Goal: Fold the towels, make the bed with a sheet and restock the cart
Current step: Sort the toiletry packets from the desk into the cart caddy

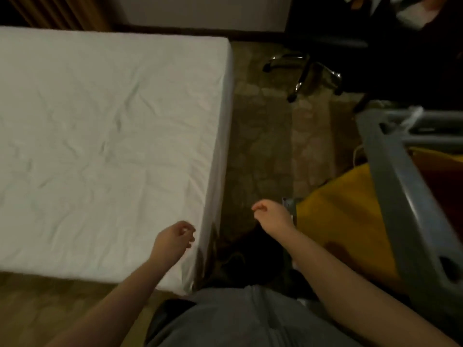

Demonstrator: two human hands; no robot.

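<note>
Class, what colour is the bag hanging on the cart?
Yellow bag, seen in the head view.

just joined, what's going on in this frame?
A person stands at the corner of a bed covered with a white, slightly wrinkled sheet. The left hand hovers over the sheet's near right edge, fingers loosely curled, holding nothing. The right hand hangs over the patterned carpet, also empty. A grey plastic cart with a yellow bag stands to the right.

Hotel room: bed (100, 146), housekeeping cart (406, 196).
</note>
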